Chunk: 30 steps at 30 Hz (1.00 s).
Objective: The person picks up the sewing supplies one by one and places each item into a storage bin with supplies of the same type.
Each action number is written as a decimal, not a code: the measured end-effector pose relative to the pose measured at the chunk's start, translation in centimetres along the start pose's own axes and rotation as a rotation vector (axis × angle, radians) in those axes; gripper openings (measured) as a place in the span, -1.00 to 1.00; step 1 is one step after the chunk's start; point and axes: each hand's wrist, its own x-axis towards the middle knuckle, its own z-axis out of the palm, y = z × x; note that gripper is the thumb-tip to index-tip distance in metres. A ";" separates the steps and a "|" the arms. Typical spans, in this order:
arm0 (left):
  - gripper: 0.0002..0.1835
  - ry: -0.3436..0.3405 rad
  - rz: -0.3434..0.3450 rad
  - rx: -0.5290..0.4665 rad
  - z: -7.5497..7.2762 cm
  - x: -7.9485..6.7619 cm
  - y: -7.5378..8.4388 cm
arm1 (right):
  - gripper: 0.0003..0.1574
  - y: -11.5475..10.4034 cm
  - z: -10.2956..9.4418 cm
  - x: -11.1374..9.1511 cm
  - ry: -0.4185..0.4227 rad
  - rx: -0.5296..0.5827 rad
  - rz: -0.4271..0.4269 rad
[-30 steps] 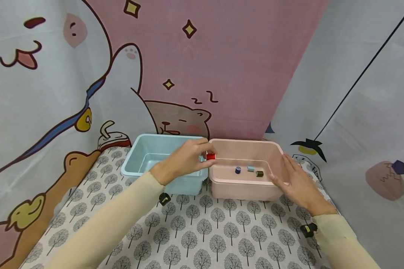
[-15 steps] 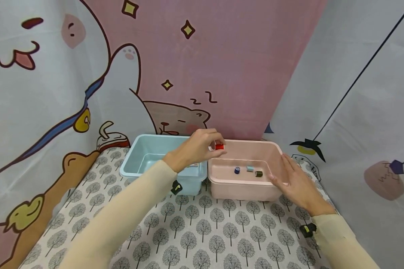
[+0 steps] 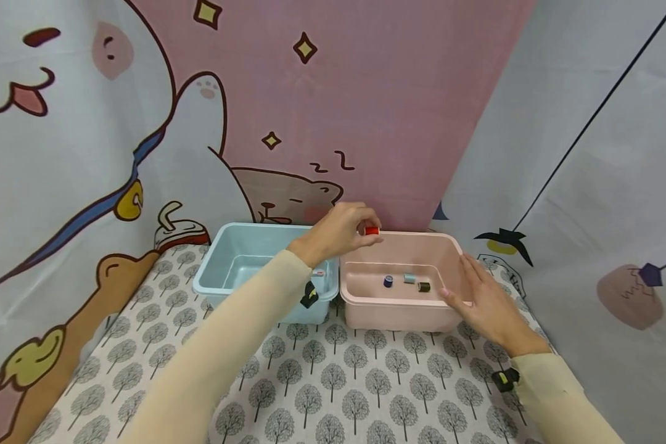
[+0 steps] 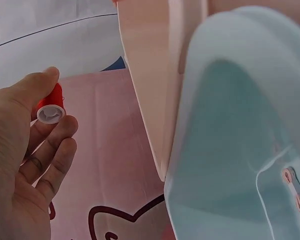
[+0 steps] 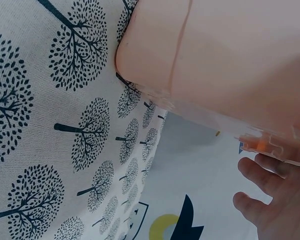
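Observation:
In my left hand (image 3: pixel 344 231) I pinch a red thread spool (image 3: pixel 372 230) between thumb and fingertips, above the back left part of the pink bin (image 3: pixel 402 316). The left wrist view shows the white end of this spool (image 4: pixel 51 114) facing the camera. Inside the pink bin lie a dark blue spool (image 3: pixel 388 281), a light blue spool (image 3: pixel 409 278) and a dark green spool (image 3: pixel 424 287). My right hand (image 3: pixel 488 308) rests at the bin's front right corner, fingers extended along the right side and thumb at the front rim.
A light blue bin (image 3: pixel 213 291) stands directly left of the pink one. Inside it is a small item with reddish ends (image 4: pixel 296 189). Both bins stand on a tree-print cloth (image 3: pixel 355 382), in front of a cartoon-patterned curtain (image 3: pixel 411 123).
My left hand has carried the red spool right and upward, from near the adjoining rims to over the pink bin's back. My right hand has stayed at the pink bin.

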 end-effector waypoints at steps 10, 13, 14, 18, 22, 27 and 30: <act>-0.74 -0.053 -0.066 -0.002 1.4 1.2 -0.3 | 0.36 -0.2 0.0 -0.1 0.000 0.006 -0.001; -0.71 -0.067 -0.081 -0.009 1.7 1.4 -0.4 | 0.34 -0.2 0.0 -0.1 0.005 0.005 -0.004; -0.69 -0.072 -0.089 -0.006 1.8 1.4 -0.4 | 0.34 -0.2 0.0 -0.1 0.006 0.003 -0.006; -0.59 -0.103 -0.137 0.038 1.9 1.4 -0.4 | 0.33 -0.2 0.0 -0.1 0.011 0.000 -0.010; -0.50 -0.118 -0.173 0.089 1.8 1.1 -0.5 | 0.34 -0.3 0.0 -0.1 0.010 0.001 -0.007; -0.50 -0.101 -0.178 0.094 1.5 0.6 -0.4 | 0.35 -0.3 0.0 -0.1 0.005 -0.001 -0.002; -0.50 -0.103 -0.185 0.087 1.3 0.2 -0.2 | 0.35 -0.2 0.0 -0.1 0.000 -0.003 0.001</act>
